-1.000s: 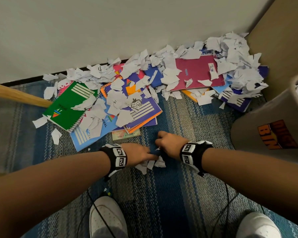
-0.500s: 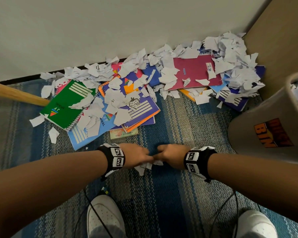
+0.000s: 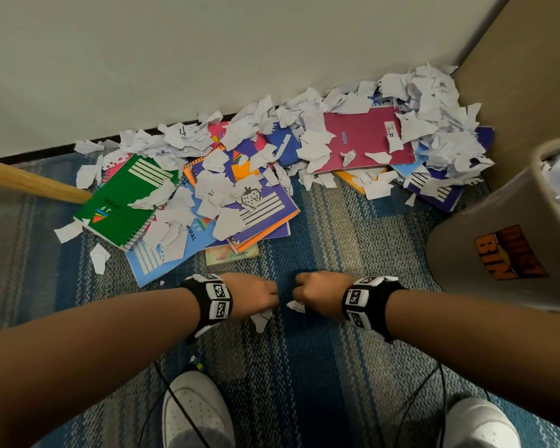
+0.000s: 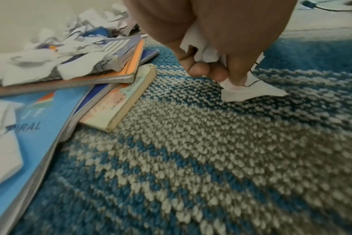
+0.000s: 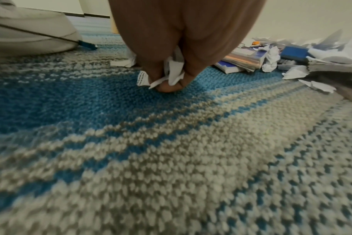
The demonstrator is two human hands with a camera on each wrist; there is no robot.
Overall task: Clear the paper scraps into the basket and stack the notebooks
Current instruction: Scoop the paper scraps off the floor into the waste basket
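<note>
- Head view: the left hand [image 3: 256, 294] and the right hand [image 3: 320, 294] sit at frame centre over the blue-and-grey carpet [image 3: 304, 367], both fists curled. Half a second ago their knuckles touched; now a gap of carpet shows between them.
- White paper scraps [image 3: 262, 320] poke from under the left grip, and a smaller torn piece [image 3: 296, 306] from under the right. The little heap that lay on the carpet between the hands earlier is gone from the floor.
- The notebooks [image 3: 366, 140] lie unstacked along the wall in the upper half of the frame, green [image 3: 123, 202], light blue and purple [image 3: 265, 208] covers at left, a magenta one at right, as before, all strewn with loose scraps [image 3: 434, 101].
- The grey basket [image 3: 498, 253] with its orange "BIN" label stands at the right edge, paper already inside at its rim.
- Two white shoes [image 3: 194, 412] show at the bottom edge.
- Left wrist view: at upper centre the left hand [image 4: 211, 39] has fingers and thumb closed round crumpled scraps [image 4: 201, 47], one piece [image 4: 249, 90] trailing to the carpet. Notebooks fill the left side.
- Right wrist view: the right hand [image 5: 181, 44], upper centre, clenches a wad of scraps [image 5: 173, 71]; the picture is blurred, but the fingertips seem to touch the carpet. A shoe [image 5: 30, 31] sits upper left, notebooks upper right.
</note>
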